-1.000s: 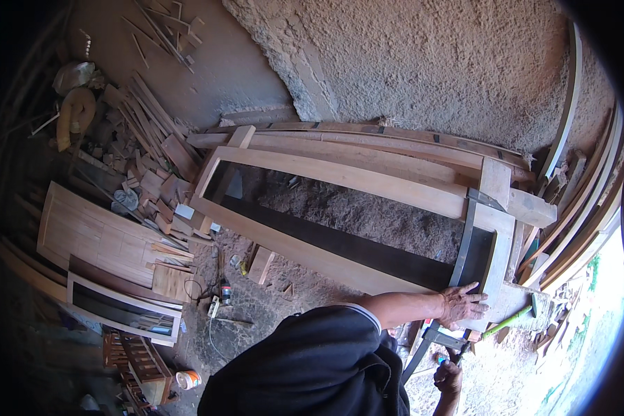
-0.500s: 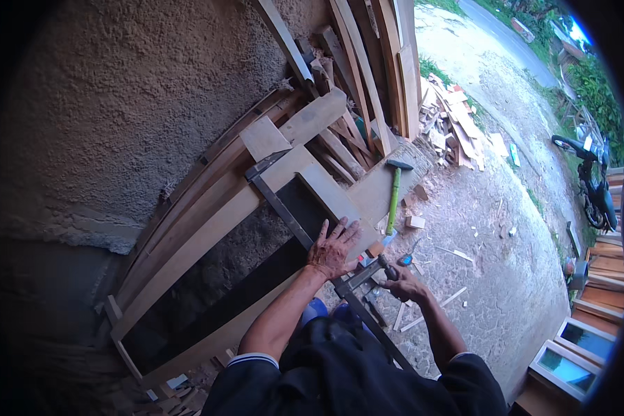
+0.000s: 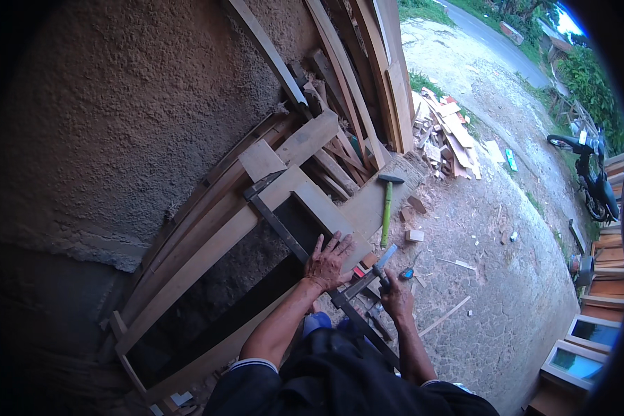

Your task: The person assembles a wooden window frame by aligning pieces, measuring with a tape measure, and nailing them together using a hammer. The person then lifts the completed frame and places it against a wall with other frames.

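A wooden frame (image 3: 208, 254) with long rails leans away from me on the left, and a long dark metal bar clamp (image 3: 279, 227) lies across its end. My left hand (image 3: 326, 265) rests on the frame's end beside the bar, palm down with its fingers spread. To its right, my right hand (image 3: 398, 299) is closed around the dark handle (image 3: 383, 277) at the clamp's screw end, partly hidden by the fingers. A small brown wood block (image 3: 369, 261) sits by the clamp's end, next to a flat bluish-grey strip (image 3: 388, 255).
A hammer (image 3: 387, 211) with a green handle lies on a board ahead. A blue-and-black handled tool (image 3: 407, 273) is on the concrete floor. Scrap wood (image 3: 447, 135) is piled beyond, and planks (image 3: 374, 76) lean at the rough wall (image 3: 132, 104). A motorcycle (image 3: 589, 173) stands far right.
My right hand has moved slightly left and turned, its fingers now pointing more away from me at the clamp handle. My left hand stays on the frame. The whole view has shifted a little.
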The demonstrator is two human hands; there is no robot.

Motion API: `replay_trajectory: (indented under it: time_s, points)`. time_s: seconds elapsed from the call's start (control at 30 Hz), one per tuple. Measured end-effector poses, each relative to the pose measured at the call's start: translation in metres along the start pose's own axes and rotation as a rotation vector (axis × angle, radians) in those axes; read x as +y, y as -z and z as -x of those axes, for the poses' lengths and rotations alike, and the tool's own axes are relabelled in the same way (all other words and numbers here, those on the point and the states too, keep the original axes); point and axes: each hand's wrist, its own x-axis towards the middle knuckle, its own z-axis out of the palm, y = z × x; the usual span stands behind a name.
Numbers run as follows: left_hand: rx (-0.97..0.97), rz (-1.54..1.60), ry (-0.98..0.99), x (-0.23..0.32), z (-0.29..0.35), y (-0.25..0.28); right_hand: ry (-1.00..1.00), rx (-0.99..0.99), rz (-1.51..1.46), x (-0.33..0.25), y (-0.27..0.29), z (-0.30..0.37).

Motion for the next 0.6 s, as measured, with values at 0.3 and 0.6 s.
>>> replay_trajectory:
  time_s: [0.3,0.6]
  points:
    - [0.446,0.097,-0.001,0.016,0.031,-0.014,-0.257,-1.175,-1.218,0.066,0.017,-0.040]
    - [-0.190,1.693,1.054,0.075,0.148,-0.055,0.056,0.050,0.009,0.007,-0.001,0.016]
